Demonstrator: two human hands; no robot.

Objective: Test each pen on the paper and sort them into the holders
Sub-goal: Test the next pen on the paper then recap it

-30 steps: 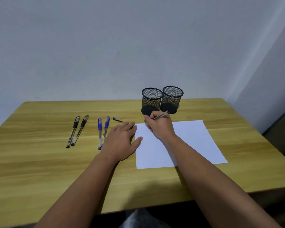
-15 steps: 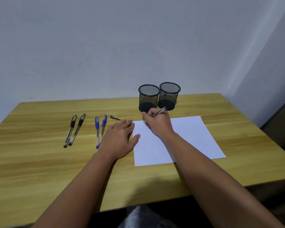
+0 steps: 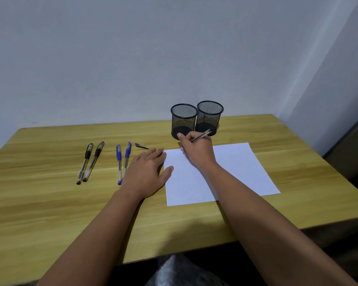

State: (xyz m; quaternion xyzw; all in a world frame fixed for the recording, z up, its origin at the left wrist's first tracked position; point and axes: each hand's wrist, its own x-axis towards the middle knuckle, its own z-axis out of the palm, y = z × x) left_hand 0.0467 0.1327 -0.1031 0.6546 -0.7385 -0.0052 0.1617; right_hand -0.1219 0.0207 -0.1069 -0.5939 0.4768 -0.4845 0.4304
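Head view: since the earlier frames little has moved on the desk [image 3: 50, 213]; my view has tipped slightly, while both hands sit as before. My right hand [image 3: 196, 150] pinches a clear-barrelled pen [image 3: 201, 136], tip down at the far left corner of the paper [image 3: 236, 172]; contact point is hidden by my fingers. My left hand [image 3: 146, 172] lies flat with fingers straight, holding nothing, thumb touching the sheet's left edge. No ink mark visible on the paper so far. Both mesh holders [image 3: 184, 120] [image 3: 209, 116] stand side by side just beyond the sheet and look empty. Two black pens [image 3: 90, 162] and two blue pens [image 3: 123, 162] lie untested to the left; a loose cap [image 3: 141, 145] lies near them. Judgement: first pen under test, nothing sorted yet.
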